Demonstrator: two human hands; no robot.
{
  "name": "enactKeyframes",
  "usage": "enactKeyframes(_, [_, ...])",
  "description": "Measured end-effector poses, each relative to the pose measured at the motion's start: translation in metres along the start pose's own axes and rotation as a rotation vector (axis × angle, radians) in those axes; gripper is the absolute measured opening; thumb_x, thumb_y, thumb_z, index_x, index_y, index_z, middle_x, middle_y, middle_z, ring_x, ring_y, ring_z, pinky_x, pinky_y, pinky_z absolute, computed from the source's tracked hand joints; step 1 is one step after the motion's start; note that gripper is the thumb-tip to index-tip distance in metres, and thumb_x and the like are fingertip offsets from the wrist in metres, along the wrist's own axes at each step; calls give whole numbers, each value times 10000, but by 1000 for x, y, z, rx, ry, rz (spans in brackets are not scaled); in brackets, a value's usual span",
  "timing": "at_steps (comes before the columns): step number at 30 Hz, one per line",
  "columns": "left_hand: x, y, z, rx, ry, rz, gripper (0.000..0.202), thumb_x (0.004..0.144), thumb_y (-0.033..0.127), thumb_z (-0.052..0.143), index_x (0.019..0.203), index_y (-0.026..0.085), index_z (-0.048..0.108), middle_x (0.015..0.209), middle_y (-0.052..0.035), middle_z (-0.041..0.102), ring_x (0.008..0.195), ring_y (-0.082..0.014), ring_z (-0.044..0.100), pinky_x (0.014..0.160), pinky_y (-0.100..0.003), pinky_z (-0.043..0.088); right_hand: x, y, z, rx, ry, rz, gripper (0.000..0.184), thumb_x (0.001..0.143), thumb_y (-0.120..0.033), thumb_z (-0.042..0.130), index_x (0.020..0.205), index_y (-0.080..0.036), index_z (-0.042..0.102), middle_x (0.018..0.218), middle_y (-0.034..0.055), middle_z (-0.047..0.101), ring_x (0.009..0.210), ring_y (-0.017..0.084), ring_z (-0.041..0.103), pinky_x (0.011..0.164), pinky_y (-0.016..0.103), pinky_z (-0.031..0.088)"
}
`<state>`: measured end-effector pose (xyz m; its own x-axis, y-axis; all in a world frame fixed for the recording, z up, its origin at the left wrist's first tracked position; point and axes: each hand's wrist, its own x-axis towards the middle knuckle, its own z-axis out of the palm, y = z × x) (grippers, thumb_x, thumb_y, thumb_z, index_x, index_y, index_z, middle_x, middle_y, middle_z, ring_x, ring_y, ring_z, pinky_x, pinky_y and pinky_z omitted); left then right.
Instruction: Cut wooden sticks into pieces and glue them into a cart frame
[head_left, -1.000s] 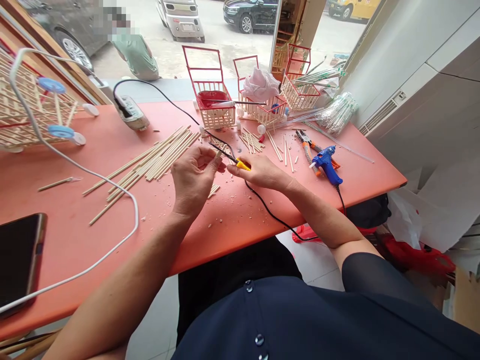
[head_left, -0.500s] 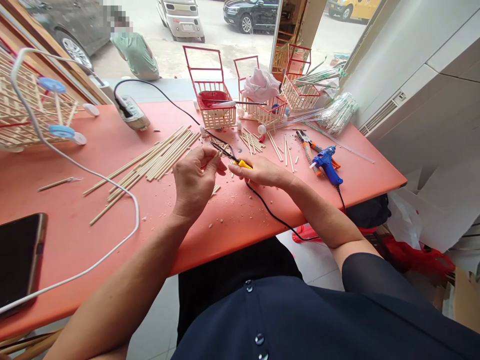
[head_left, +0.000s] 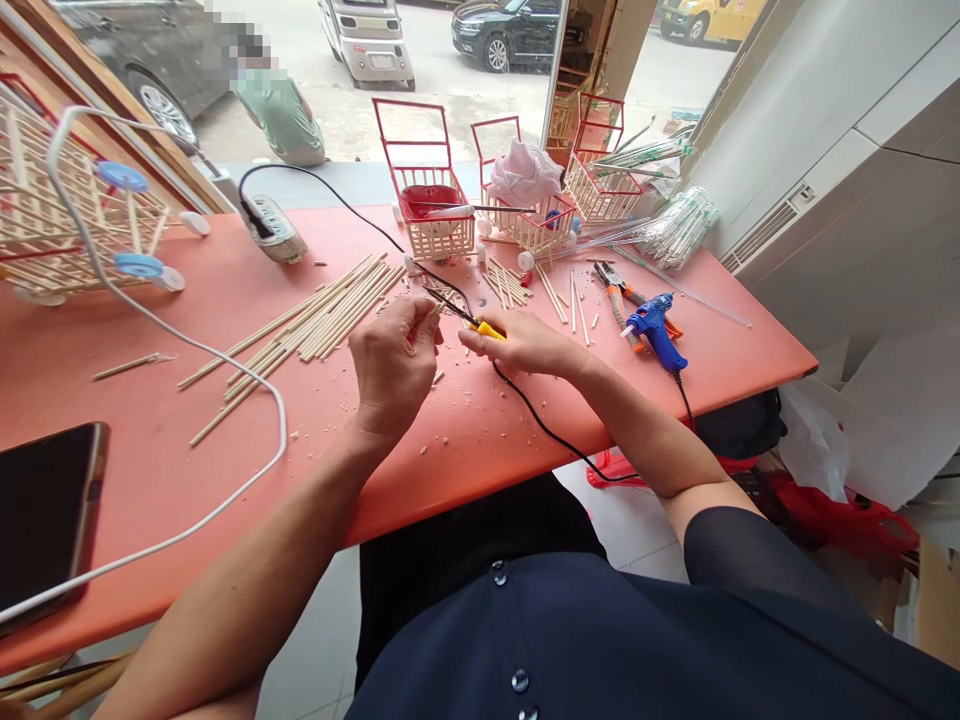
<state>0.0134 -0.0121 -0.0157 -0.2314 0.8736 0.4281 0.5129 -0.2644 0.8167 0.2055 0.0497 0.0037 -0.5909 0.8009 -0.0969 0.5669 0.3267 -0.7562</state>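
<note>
My left hand (head_left: 396, 362) is closed in a pinch above the table, its fingertips beside the dark blade tips. Whatever it pinches is too small and covered to make out. My right hand (head_left: 521, 343) grips yellow-handled scissors (head_left: 490, 329), whose slim dark blades point left toward my left fingertips. Left of my left hand lies a bundle of long wooden sticks (head_left: 322, 315). Shorter cut sticks (head_left: 507, 284) lie beyond my hands, and pale crumbs are scattered below them on the orange table (head_left: 300, 540).
Stick-built carts (head_left: 441, 238) with red handles line the back. A blue glue gun (head_left: 657, 335) and pliers (head_left: 616, 290) lie at right, near wrapped bundles (head_left: 679, 235). A phone (head_left: 49, 510), white cable (head_left: 281, 425) and power strip (head_left: 276, 228) are left. A person (head_left: 285, 120) sits outside.
My left hand has turned slightly, its fingers curled closer together beside the blades. My right hand and the scissors hold nearly the same place. The view has shifted slightly.
</note>
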Motion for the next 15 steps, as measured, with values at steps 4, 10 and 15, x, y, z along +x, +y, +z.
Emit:
enactKeyframes(4, [1, 1, -1, -56, -11, 0, 159, 973, 259, 724, 815, 272, 712, 757, -7, 752, 704, -202, 691, 793, -333, 543, -2, -2, -2, 239, -142, 63, 593, 1058, -766, 690, 946, -184, 648, 955, 68, 766, 827, 177, 704, 679, 257, 514])
enactKeyframes(10, [6, 2, 1, -292, -89, -146, 189, 952, 352, 786, 816, 246, 708, 627, 5, 676, 562, -169, 624, 622, -307, 509, -1, 0, -5, 205, -110, 21, 604, 1030, -773, 733, 940, -182, 646, 927, 60, 755, 819, 163, 690, 702, 246, 520])
enactKeyframes(15, [11, -6, 1, -423, -130, -144, 201, 945, 352, 823, 834, 218, 722, 600, 20, 649, 526, -139, 596, 588, -282, 500, 2, 8, -3, 75, -69, -103, 679, 1021, -877, 589, 931, -204, 596, 924, 45, 692, 873, 187, 639, 772, 292, 445])
